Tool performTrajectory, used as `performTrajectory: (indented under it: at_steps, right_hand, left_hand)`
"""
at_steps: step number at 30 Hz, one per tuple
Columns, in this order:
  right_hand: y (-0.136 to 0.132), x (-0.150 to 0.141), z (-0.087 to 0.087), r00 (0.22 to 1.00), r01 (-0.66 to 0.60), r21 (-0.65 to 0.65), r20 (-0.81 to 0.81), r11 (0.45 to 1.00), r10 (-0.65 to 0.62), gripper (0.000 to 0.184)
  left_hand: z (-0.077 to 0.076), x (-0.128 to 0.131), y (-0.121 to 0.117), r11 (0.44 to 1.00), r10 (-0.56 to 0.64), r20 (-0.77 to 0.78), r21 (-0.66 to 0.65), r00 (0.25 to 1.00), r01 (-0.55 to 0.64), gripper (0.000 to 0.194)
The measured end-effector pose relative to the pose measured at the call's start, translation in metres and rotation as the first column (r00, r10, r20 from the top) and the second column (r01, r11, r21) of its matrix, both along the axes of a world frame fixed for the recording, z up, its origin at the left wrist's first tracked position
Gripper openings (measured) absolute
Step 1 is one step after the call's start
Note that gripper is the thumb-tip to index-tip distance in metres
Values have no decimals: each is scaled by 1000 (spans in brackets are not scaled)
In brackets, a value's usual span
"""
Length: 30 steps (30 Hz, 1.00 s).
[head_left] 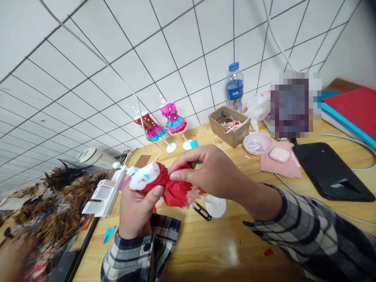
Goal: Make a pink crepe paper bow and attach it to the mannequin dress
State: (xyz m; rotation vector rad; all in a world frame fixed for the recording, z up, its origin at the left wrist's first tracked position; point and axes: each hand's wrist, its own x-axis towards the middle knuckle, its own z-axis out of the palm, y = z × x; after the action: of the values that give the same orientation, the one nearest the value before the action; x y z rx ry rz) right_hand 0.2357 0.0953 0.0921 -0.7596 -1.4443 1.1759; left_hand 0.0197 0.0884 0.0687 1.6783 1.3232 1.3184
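Note:
My left hand (pixel 138 209) grips a small white mannequin bust (pixel 143 177) with coloured flecks, held sideways over the wooden table (pixel 211 250). Red crepe paper (pixel 176 192) is wrapped around the bust like a skirt. My right hand (pixel 208 170) pinches the red paper close to the bust, thumb and forefinger pressed together. The mannequin's white round stand (pixel 216 206) pokes out under my right wrist. Both sleeves are plaid.
Two dressed mini mannequins (pixel 173 117) stand at the wall. A cardboard box (pixel 229 126), water bottle (pixel 234 87), pink dish (pixel 258 143), earbud case (pixel 279 154) and black tablet (pixel 330 171) sit right. Black snips (pixel 201 210) lie below my hands. Feathers (pixel 55 207) pile left.

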Motion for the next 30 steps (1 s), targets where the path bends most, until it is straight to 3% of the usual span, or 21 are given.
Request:
performTrajectory:
  at_steps: [6,12,17,21,24,27,30]
  right_hand:
    - [1,2,0,989,-136,-115,-65,984,130,6]
    - [1,1,1,984,-174,-170,-76,970,163,3]
    - [1,0,-1,949,-306,-226,-144,925,279,8]
    - [1,3,-1,921,-389,-219,-98,895,377,2]
    - [1,3,-2,932,-359,-182,-24,916,360,4]
    - [2,1,-4,951,-302,-131,22,944,308,18]
    - [3,1,-6,959,-266,-61,87,962,271,31]
  left_hand:
    - [2,-3,-1,985,-153,167,-54,974,164,48]
    - [6,5,-2,967,-194,322,-95,927,235,50]
    - [0,-2,-3,935,-192,405,-200,894,292,47]
    - [2,-2,-4,916,-217,415,-227,884,331,51]
    - [5,3,-4,891,-257,403,-254,878,377,60]
    - [4,3,-3,865,-269,414,-293,870,407,45]
    - [0,-1,1,912,-242,358,-234,902,338,32]
